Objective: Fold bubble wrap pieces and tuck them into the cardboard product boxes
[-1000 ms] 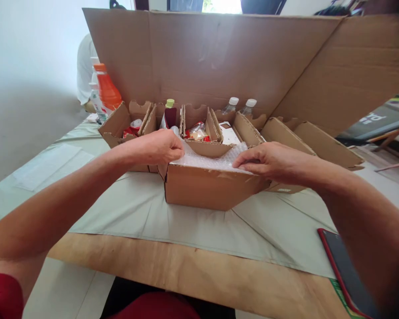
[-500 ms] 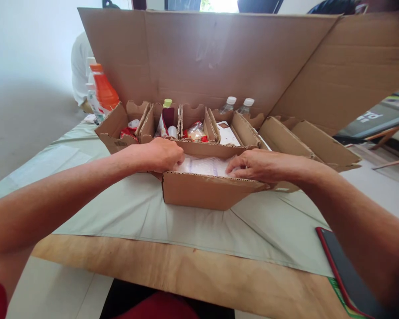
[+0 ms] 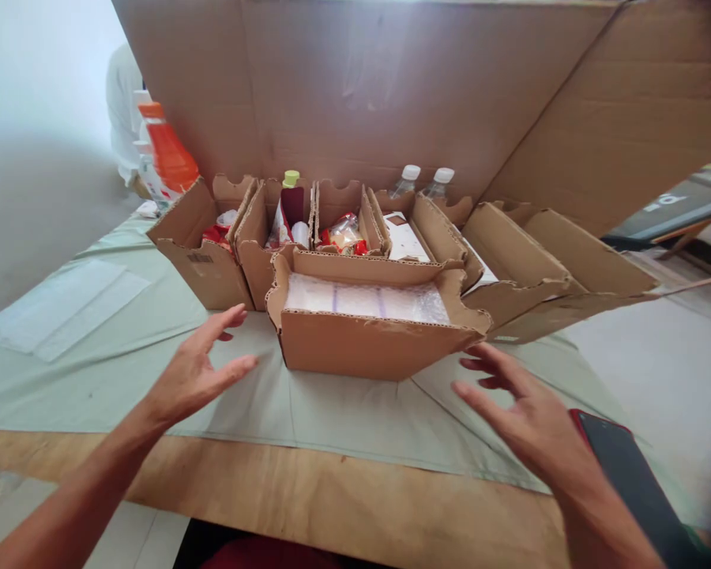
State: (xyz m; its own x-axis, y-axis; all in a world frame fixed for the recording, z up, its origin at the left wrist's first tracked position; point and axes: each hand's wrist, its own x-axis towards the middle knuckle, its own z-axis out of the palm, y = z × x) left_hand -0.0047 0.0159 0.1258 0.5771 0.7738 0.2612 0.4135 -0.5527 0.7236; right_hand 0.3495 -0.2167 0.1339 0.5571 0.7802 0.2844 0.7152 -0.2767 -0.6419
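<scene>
In the middle of the table stands an open cardboard box (image 3: 344,344), upright on the cloth. A bubble-wrapped item (image 3: 361,300), pale with faint purple lines, lies inside it and fills most of its length. My left hand (image 3: 198,367) hovers to the left of this box, fingers apart, holding nothing. On the other side, my right hand (image 3: 518,403) is also open, its fingertips close to the box's right end; whether they touch it I cannot tell.
Behind stands a row of open cardboard bins (image 3: 198,273) with packets, bottles and a white box. A tall cardboard panel (image 3: 361,95) rises at the back. An orange bottle (image 3: 174,154) is at left, plastic sheets (image 3: 65,304) lie nearby, and a phone (image 3: 633,466) is at right.
Both hands have come out of the box, off the bubble-wrapped item, and moved apart to its two sides with fingers opened. The view has tilted down somewhat.
</scene>
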